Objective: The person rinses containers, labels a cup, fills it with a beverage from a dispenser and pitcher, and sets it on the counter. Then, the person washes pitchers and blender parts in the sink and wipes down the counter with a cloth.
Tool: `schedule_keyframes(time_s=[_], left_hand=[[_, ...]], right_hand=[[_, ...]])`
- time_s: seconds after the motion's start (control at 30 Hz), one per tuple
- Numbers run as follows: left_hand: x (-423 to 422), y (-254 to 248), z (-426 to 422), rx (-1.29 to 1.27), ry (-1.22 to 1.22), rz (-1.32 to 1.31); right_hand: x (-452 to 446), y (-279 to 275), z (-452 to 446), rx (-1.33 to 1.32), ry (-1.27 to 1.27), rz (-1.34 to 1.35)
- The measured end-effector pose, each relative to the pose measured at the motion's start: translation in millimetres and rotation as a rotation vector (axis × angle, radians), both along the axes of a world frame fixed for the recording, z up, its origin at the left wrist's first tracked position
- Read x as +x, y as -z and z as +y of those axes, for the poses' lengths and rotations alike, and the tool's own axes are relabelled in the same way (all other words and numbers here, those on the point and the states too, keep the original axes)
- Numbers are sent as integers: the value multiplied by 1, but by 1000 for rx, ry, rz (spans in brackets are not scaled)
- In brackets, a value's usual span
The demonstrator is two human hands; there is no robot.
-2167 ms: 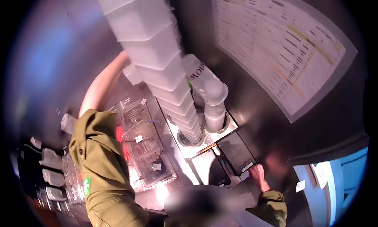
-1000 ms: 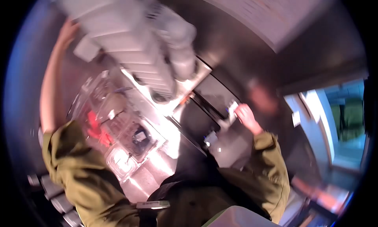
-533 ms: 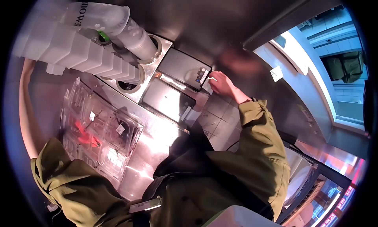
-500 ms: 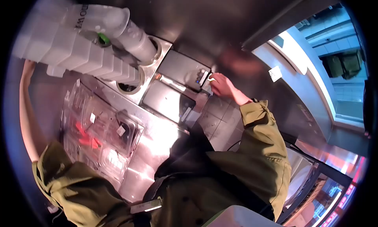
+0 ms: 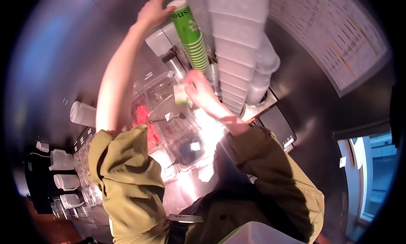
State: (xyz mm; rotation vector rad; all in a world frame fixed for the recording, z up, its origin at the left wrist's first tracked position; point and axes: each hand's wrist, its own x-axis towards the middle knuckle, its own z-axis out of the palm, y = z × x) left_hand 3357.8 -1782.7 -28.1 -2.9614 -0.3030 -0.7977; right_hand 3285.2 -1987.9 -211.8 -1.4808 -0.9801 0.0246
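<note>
A tall stack of green paper cups (image 5: 194,43) stands at the upper middle, tilted in the view. My left hand (image 5: 154,12) is at its top end, fingers apart and thumb against the white rim. Near the lower end of the stack, my right hand (image 5: 201,89) is closed and slightly blurred. It grips a small white-and-green paper cup (image 5: 181,96), which sticks out left of the fingers. Beneath my arms lies a clear lidded container (image 5: 175,127) with compartments and something red inside.
A tall stack of translucent white containers (image 5: 234,45) rises right of the green cups, with clear plastic cups (image 5: 260,77) beside it. A printed sheet (image 5: 330,37) hangs on the metal wall. White jugs (image 5: 65,182) stand at lower left.
The view has swung to the left. My left hand has come to the top of the green cups. My right hand has left the flat metal units and now holds a paper cup.
</note>
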Motion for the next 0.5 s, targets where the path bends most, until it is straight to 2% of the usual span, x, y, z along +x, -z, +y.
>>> schedule_keyframes(time_s=[0.03,0.13,0.2,0.23,0.3,0.37,0.5], left_hand=[[2,2,-1,-22,-8,6],[23,13,3,-32,-27,-48],[37,24,4,-138,-11,-102],[42,28,1,-175,-23,-94],[47,35,-6,-311,-17,-54],[48,39,-9,-248,-63,-31],[55,38,-9,-234,-89,-33]], right_hand=[[13,-1,28,-60,180,-142],[52,9,88,-374,535,-326],[75,18,112,-448,562,-426],[76,7,111,-528,477,-400],[79,2,120,-528,470,-390],[77,1,120,-488,504,-320],[88,25,130,-602,518,-452]])
